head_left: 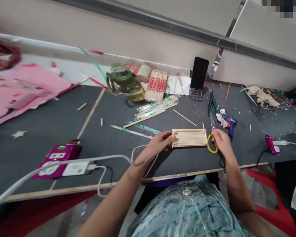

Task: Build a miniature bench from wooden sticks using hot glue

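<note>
The stick panel (189, 137) is at the near edge of the counter (187, 162), between the two hands. The left hand's (164, 140) grip pinches the panel's left end, thumb on top. The right hand's (222, 141) grip closes on the yellow handle of the scissors (213, 151), just right of the panel, the blades pointing far. Beyond them lie green-handled pliers (211, 101), with a blue glue gun (232, 124) to the right. Wrapped chopsticks (156, 108) lie far left of the panel, near a green-lidded teapot (125, 82).
</note>
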### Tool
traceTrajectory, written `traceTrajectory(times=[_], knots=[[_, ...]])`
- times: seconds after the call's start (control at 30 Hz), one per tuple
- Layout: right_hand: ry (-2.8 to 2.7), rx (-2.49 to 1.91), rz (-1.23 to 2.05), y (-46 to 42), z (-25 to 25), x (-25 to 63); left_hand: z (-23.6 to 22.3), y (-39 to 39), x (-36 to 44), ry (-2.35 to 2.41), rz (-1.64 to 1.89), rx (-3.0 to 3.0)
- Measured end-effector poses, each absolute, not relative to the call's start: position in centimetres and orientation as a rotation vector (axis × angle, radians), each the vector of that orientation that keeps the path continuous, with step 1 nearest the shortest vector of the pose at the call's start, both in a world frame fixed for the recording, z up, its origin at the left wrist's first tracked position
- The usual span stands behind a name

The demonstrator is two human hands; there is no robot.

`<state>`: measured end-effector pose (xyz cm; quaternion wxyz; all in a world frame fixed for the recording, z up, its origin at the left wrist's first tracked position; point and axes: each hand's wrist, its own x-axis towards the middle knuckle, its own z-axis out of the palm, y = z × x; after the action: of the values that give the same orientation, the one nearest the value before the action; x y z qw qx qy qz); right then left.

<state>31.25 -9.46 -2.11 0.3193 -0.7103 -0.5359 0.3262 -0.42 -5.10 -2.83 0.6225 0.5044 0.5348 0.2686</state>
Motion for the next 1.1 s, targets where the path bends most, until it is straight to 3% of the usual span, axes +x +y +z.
traceTrajectory(times=[0.1,0.4,0.83,0.9,1.1], knots=[[-1.391,-1.691,1.143,-9.5,-2.9,29.0,-3.1,-5.3,-0.2,1.195,0.664,1.178],[-1.229,-1.45,1.097,-10.6,-2.4,28.1,-2.5,-5.7,-0.5,1.224,0.986,1.321],[-1.199,-1.466,1.259,-11.1,-3.7,28.3,-3.7,-4.9,-1.0,1.212,0.979,1.352],[-1.31,-1.563,1.189,-10.4,-3.2,29.2,-4.0,-4.8,-1.2,1.205,0.957,1.352],[-1.912,-1.767,0.568,-3.4,-0.1,29.3,-3.6,-4.8,-1.2,1.202,0.915,1.285]])
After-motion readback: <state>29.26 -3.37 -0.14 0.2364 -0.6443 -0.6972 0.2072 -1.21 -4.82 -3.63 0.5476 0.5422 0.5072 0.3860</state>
